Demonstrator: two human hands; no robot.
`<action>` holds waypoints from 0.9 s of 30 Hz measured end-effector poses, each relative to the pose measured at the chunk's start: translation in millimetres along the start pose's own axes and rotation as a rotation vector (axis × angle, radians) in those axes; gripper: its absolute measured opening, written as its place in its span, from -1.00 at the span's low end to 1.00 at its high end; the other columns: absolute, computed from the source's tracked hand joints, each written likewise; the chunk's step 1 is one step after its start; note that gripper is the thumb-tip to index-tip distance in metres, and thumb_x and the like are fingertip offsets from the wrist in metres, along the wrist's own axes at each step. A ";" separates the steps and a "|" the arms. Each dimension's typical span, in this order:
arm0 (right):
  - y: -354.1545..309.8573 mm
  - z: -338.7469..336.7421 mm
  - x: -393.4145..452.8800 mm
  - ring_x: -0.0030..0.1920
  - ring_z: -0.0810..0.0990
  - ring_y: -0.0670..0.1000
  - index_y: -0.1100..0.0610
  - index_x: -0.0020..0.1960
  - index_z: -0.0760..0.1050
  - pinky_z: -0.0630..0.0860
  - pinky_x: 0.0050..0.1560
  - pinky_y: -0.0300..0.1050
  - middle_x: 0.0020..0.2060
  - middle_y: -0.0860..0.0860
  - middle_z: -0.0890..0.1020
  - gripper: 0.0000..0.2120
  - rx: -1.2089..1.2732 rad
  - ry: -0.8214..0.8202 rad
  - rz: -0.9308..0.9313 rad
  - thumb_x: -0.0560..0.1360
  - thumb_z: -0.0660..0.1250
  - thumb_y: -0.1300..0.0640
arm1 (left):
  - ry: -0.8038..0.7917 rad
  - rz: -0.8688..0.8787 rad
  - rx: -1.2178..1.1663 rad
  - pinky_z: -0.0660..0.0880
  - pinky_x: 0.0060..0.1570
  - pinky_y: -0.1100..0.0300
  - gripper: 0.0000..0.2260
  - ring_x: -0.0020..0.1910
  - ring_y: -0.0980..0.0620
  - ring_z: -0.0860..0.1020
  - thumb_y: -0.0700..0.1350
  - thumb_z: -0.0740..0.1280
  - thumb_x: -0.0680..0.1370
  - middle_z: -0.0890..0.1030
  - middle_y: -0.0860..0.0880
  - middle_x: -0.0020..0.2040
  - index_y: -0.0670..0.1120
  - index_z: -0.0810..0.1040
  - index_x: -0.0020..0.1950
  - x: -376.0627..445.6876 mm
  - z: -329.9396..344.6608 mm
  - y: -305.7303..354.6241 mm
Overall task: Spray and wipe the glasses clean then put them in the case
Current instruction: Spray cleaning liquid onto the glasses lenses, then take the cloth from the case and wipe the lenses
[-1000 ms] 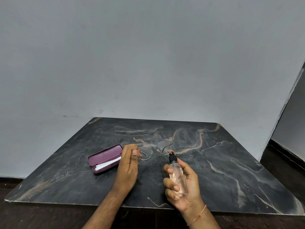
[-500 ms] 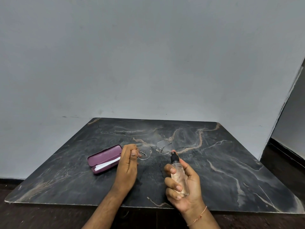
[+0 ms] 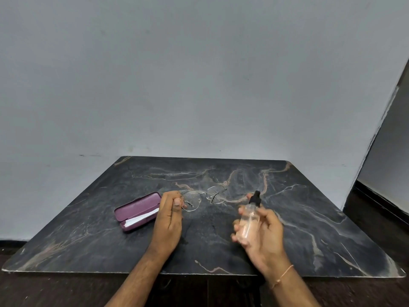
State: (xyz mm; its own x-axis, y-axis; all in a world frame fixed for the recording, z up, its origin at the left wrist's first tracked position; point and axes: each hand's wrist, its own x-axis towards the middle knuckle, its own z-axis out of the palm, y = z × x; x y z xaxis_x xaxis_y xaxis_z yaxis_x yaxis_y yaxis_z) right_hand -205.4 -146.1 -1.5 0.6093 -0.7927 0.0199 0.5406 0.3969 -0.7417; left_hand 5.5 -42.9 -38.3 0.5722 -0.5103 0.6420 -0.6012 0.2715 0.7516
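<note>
Thin wire-framed glasses point(image 3: 204, 197) hang just above the dark marble table point(image 3: 309, 218), droplets speckling both lenses. My left hand point(image 3: 169, 218) pinches them at their left end. To their right, my right hand point(image 3: 263, 233) grips a small clear spray bottle point(image 3: 249, 218) with a black nozzle, tilted and held apart from the glasses. A purple glasses case point(image 3: 135, 206) lies open left of my left hand, a white cloth point(image 3: 141, 218) showing inside it.
A plain grey wall stands close behind the table. Dark wooden floor shows along the table's front edge and at the right, where a wall corner juts in.
My right hand has carried the spray bottle to the right, away from the glasses. Droplets now show on the lenses. My left hand has hardly moved.
</note>
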 end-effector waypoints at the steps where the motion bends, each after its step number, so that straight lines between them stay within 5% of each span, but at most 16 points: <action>1: -7.3 -6.3 5.6 -0.32 0.58 0.13 0.05 0.21 0.66 0.58 -0.33 0.05 -0.11 0.13 0.62 -0.69 -0.106 0.030 -0.080 0.70 0.14 0.09 | 0.000 0.002 -0.001 0.58 0.00 -0.25 -0.74 -0.02 -0.10 0.54 0.09 0.06 0.77 0.49 0.04 0.00 0.09 0.49 0.04 -0.4 0.0 -0.6; 3: -21.2 -25.1 19.9 -0.12 0.71 0.14 -0.05 0.49 0.43 0.69 -0.03 0.27 0.07 0.11 0.65 -0.68 -0.422 0.129 -0.224 0.76 0.19 0.11 | -0.006 0.004 -0.003 0.58 0.01 -0.25 -0.74 -0.01 -0.10 0.54 0.10 0.06 0.77 0.50 0.03 0.01 0.08 0.49 0.04 -0.8 0.0 -1.4; 6: -37.1 -53.9 32.8 0.36 0.62 0.08 -0.35 0.55 0.24 0.52 0.44 0.28 0.38 -0.04 0.59 -0.52 -0.979 0.177 -0.378 0.71 0.30 -0.07 | -0.009 0.019 -0.003 0.57 -0.01 -0.24 -0.76 -0.03 -0.10 0.53 0.10 0.07 0.77 0.49 0.01 0.00 0.11 0.48 0.04 -1.3 0.5 -1.2; 16: -37.5 -82.6 50.5 0.45 0.51 0.04 -0.16 0.57 0.26 0.45 0.53 0.24 0.45 -0.07 0.49 -0.40 -1.110 0.281 -0.485 0.64 0.45 0.09 | -0.029 0.031 0.020 0.58 -0.01 -0.28 -0.73 -0.01 -0.10 0.54 0.08 0.07 0.78 0.49 0.05 0.01 0.01 0.49 0.07 -0.8 -0.1 -3.5; 20: -39.1 -72.7 38.1 0.65 0.18 0.12 -0.02 0.69 0.09 0.20 0.62 0.15 0.66 0.05 0.16 -0.08 -1.294 0.434 -0.668 0.53 0.58 -0.05 | -0.036 0.025 0.021 0.58 0.00 -0.29 -0.74 0.01 -0.14 0.55 0.09 0.07 0.78 0.49 0.06 0.02 0.05 0.49 0.07 -1.2 -0.8 -3.2; 24: -27.5 -55.6 18.1 0.37 0.43 0.07 0.06 0.59 0.31 0.44 0.37 -0.01 0.39 0.08 0.40 -0.43 -1.316 0.393 -1.093 0.64 0.38 0.00 | -0.033 0.046 0.019 0.57 -0.02 -0.26 -0.76 -0.02 -0.11 0.53 0.09 0.07 0.78 0.49 0.04 0.01 0.09 0.47 0.06 -0.9 -0.2 -1.6; 27: -5.4 -35.3 7.0 -0.05 0.59 -0.09 -0.12 0.54 0.40 0.56 -0.02 -0.13 0.02 -0.13 0.58 -0.62 -1.213 0.138 -0.821 0.73 0.25 0.02 | -0.060 0.056 0.022 0.58 0.02 -0.20 -0.80 -0.02 -0.07 0.53 0.09 0.08 0.78 0.50 0.00 0.03 0.17 0.46 0.08 -1.2 -0.5 -1.2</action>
State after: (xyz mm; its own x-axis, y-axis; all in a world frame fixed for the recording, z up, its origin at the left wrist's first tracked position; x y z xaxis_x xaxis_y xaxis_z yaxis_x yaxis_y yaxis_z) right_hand -224.5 -170.1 -21.1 0.2817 -0.6640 0.6927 -0.1496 -0.7435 -0.6518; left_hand 5.8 -42.2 -39.9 0.5035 -0.5433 0.6718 -0.6437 0.2828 0.7111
